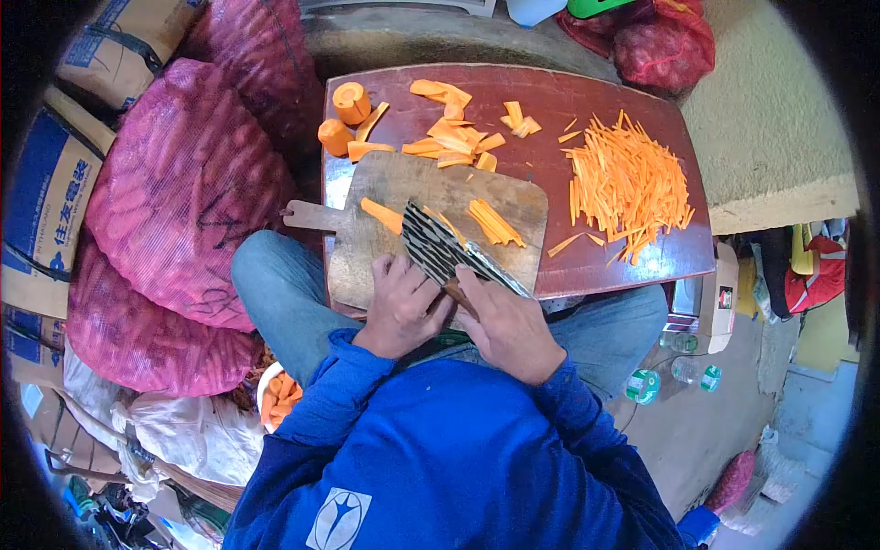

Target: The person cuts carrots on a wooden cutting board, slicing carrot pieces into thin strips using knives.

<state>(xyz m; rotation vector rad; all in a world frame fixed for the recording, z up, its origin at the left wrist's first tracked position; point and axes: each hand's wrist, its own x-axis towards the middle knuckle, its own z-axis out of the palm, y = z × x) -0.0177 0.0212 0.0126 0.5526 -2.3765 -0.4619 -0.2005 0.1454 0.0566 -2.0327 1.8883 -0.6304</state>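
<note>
The right hand (pixel 504 325) is curled over the brown handle of a big knife (pixel 429 240). The left hand (pixel 403 307) has its fingers bent in, right by the striped blade. I can't tell if it is holding anything.

Under the blade, just past both hands, is a wooden board (pixel 367 261). One flat carrot slice (pixel 381 215) lies on it, ahead of the left hand. A little stack of carrot slices (pixel 496 223) sits ahead of the right hand, on the other side of the blade. The knife is between them.

Farther ahead are more carrot bits (pixel 454 137), and two fat carrot chunks (pixel 351 103) are past the left hand. A big heap of thin carrot sticks (pixel 628 183) is off to the right of the right hand.

All this is on a shiny red-brown surface (pixel 522 82). Big pink net sacks (pixel 188 192) are piled to the left of the left hand, with boxes (pixel 46 197) behind them. A bowl of carrots (pixel 278 396) is low on that side. Plastic bottles (pixel 643 386) lie on the floor (pixel 724 417), right of the right hand.
</note>
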